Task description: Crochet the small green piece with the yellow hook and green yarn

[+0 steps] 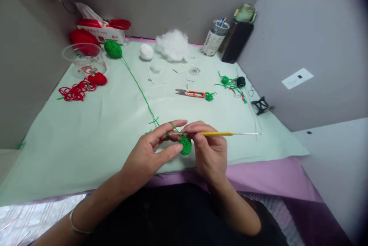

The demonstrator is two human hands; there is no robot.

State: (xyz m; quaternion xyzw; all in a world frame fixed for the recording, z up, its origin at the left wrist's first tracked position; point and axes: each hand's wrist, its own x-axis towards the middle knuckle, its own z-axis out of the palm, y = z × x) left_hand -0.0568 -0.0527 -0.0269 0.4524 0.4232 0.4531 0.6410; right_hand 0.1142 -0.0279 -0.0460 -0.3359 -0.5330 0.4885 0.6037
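Between thumb and fingers my left hand (pixel 153 146) pinches a small round green crochet piece (pixel 185 146) near the table's front edge. Green yarn loops over its raised index finger and runs back to a green yarn ball (pixel 113 49). My right hand (pixel 211 146) grips a crochet hook (pixel 218 133) with a yellow handle, held almost level. The hook's left end lies at the top of the green piece, by the fingers of my left hand. How the yarn sits on the hook tip is too small to tell.
Orange thread snips (pixel 191 93) lie mid-table beyond my hands. White stuffing (pixel 174 45) and a white yarn ball (pixel 146 51) sit at the back. Red yarn (pixel 76 89) and a clear plastic cup (pixel 86 60) are left; a phone (pixel 238 42) leans at back right.
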